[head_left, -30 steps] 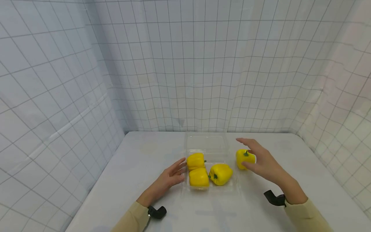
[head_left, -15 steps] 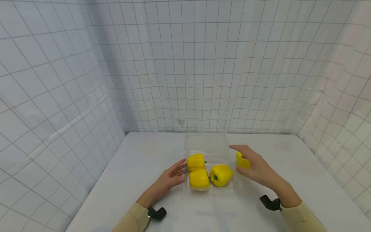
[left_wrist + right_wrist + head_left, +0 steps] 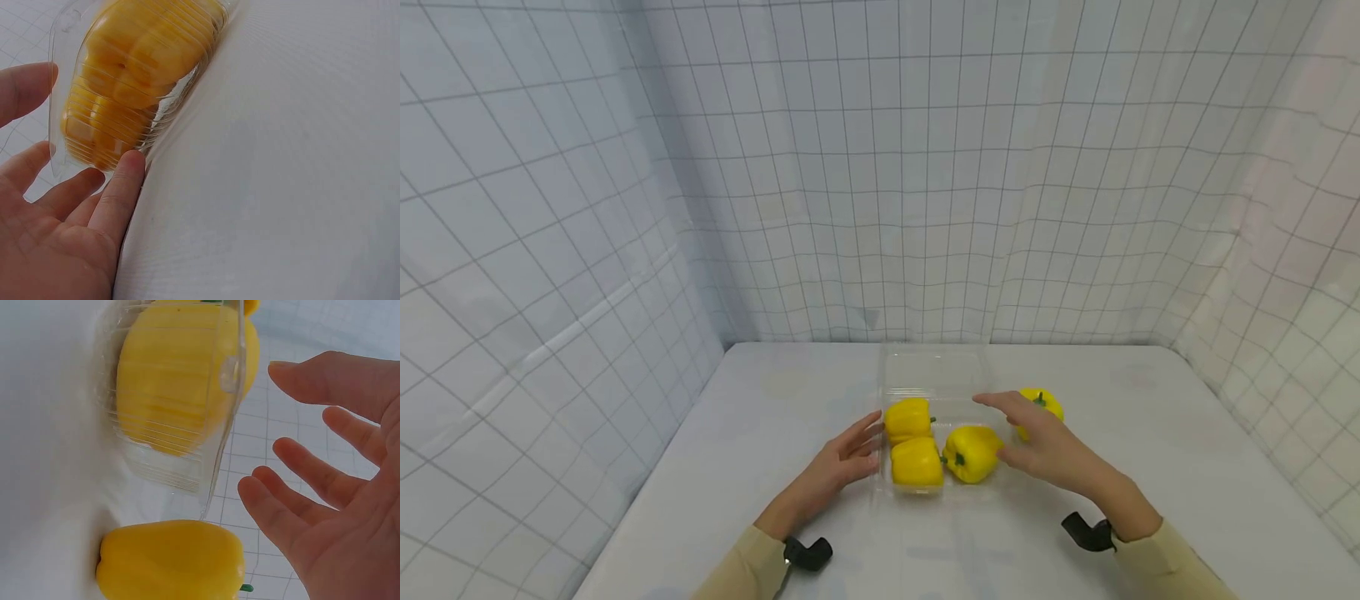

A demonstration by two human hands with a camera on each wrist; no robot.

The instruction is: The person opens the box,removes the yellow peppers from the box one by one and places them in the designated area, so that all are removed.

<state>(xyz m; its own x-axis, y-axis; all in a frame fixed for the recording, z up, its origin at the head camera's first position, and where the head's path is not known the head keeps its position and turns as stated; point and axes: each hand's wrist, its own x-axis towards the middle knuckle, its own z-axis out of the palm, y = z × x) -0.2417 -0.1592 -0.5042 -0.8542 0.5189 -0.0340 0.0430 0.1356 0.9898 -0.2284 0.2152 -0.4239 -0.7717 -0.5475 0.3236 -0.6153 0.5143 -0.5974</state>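
A hinged clear plastic clamshell box point(image 3: 958, 410) lies on the table with its lid point(image 3: 934, 368) folded back. Inside are a back-left yellow bell pepper point(image 3: 907, 419), a front-left one point(image 3: 917, 463) and a right-hand one point(image 3: 972, 454). Another yellow bell pepper point(image 3: 1047, 400) rests outside, right of the box, partly behind my right hand point(image 3: 1054, 450). That hand hovers by the box's right side, fingers spread and holding nothing; the right wrist view shows it apart from the wall point(image 3: 209, 469). My left hand point(image 3: 835, 471) touches the box's left side point(image 3: 56, 119) with loosely extended fingers.
The white table point(image 3: 760, 408) extends around the box on both sides. White gridded sheeting point(image 3: 932, 208) encloses the back and sides. A black wrist mount point(image 3: 807, 553) sits on the left wrist and another wrist mount point(image 3: 1087, 533) on the right.
My right hand has moved left, from around the outside pepper to the box's right edge, holding nothing. The outside pepper stays about where it was. My left hand has stayed put.
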